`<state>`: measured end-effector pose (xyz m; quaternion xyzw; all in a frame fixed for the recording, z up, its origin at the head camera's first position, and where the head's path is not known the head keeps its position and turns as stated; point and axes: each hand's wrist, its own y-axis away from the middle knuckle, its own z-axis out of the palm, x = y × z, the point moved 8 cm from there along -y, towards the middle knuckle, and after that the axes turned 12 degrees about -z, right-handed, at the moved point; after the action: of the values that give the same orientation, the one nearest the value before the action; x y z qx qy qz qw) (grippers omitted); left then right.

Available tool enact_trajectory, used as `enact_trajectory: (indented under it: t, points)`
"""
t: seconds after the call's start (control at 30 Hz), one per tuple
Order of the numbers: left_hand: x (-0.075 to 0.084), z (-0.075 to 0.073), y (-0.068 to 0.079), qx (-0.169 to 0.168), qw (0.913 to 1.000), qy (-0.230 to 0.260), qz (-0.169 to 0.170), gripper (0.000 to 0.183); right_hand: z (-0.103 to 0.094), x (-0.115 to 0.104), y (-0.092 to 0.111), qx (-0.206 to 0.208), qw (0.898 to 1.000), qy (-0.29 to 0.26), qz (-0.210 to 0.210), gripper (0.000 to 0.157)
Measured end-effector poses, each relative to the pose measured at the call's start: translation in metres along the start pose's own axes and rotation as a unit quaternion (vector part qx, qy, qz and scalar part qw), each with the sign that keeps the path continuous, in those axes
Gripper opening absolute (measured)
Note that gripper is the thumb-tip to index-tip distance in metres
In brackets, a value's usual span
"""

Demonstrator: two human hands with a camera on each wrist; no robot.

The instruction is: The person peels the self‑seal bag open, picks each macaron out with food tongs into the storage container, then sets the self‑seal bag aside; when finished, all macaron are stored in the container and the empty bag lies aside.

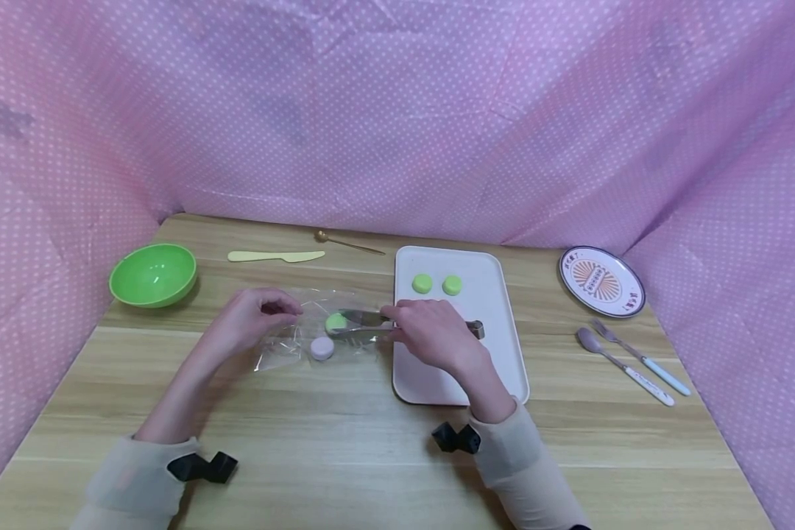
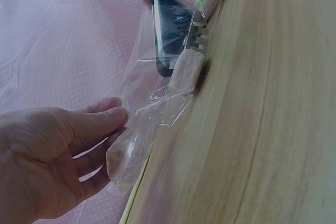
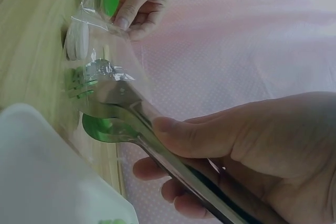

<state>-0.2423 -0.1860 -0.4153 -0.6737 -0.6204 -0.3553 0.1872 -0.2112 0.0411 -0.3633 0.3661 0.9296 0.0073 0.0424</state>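
In the head view my left hand point(image 1: 246, 322) pinches the edge of a clear plastic bag point(image 1: 278, 356) between thumb and fingers. My right hand point(image 1: 437, 335) grips metal tongs point(image 1: 364, 319) over the white tray point(image 1: 449, 258). The tongs' tips reach into the bag and lie on either side of a green round piece point(image 1: 334, 323), like a macaron; whether they squeeze it I cannot tell. A pale lilac round piece point(image 1: 322, 348) sits beside it in the bag. The right wrist view shows the tongs point(image 3: 178, 174) with slotted ends near the bag.
Two green pieces point(image 1: 422, 283) stand on the tray. A green bowl point(image 1: 154, 276) is at left, with a yellow knife point(image 1: 274, 256) and small gold spoon point(image 1: 351, 244) behind the bag. To the right are a plate point(image 1: 603, 283), a spoon point(image 1: 623, 365) and a fork point(image 1: 642, 358).
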Motion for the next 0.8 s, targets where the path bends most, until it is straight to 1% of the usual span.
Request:
enact_trajectory:
  t: [0.2, 0.37, 0.67, 0.8]
  points:
    - [-0.0004, 0.0002, -0.0001, 0.001, 1.0000, 0.001, 0.000, 0.014, 0.0018, 0.0000, -0.0011, 0.001, 1.000, 0.007, 0.001, 0.012]
    - [0.0001, -0.0002, 0.0001, 0.002, 1.0000, 0.004, 0.001, 0.013, 0.0020, 0.0005, -0.0015, -0.002, 1.000, 0.001, 0.003, 0.011]
    - [-0.0020, 0.0001, -0.0014, -0.002, 0.9999, -0.005, -0.012, 0.014, 0.0019, 0.0004, -0.0012, -0.006, 1.000, -0.005, 0.003, 0.013]
    - [-0.0017, 0.0003, -0.0019, -0.001, 0.9999, -0.007, -0.014, 0.014, 0.0000, 0.0016, 0.0008, -0.002, 1.000, -0.008, 0.000, 0.017]
